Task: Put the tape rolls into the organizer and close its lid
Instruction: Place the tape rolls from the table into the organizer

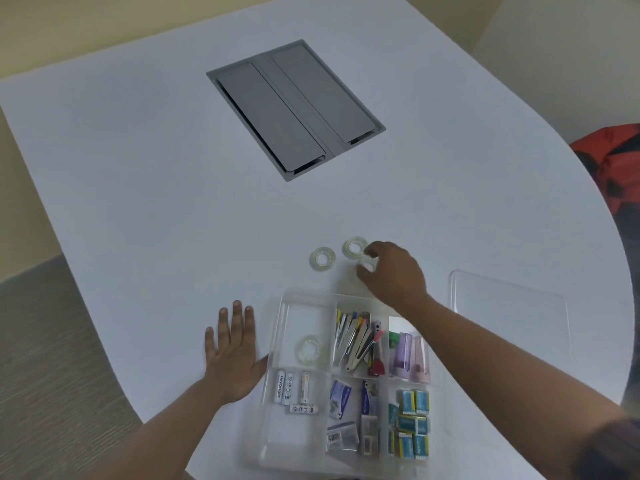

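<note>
A clear plastic organizer (277, 341) with several compartments lies open at the near edge of the white table. One clear tape roll (309, 347) rests in its far-left compartment. Two more tape rolls lie flat on the table beyond it, one (322, 259) to the left and one (354, 247) to the right. My right hand (393, 271) is curled around a third loose tape roll (367, 264), just past the organizer's far wall. My left hand (232, 351) lies flat, fingers spread, on the table against the organizer's left side. The clear lid (509, 306) lies to the right.
The organizer also holds batteries (289, 389), pens and clips (356, 337), small cups (410, 355) and little boxes (412, 424). A grey cable hatch (294, 109) is set into the table farther back. A red and black bag (616, 161) sits beyond the table's curved right edge.
</note>
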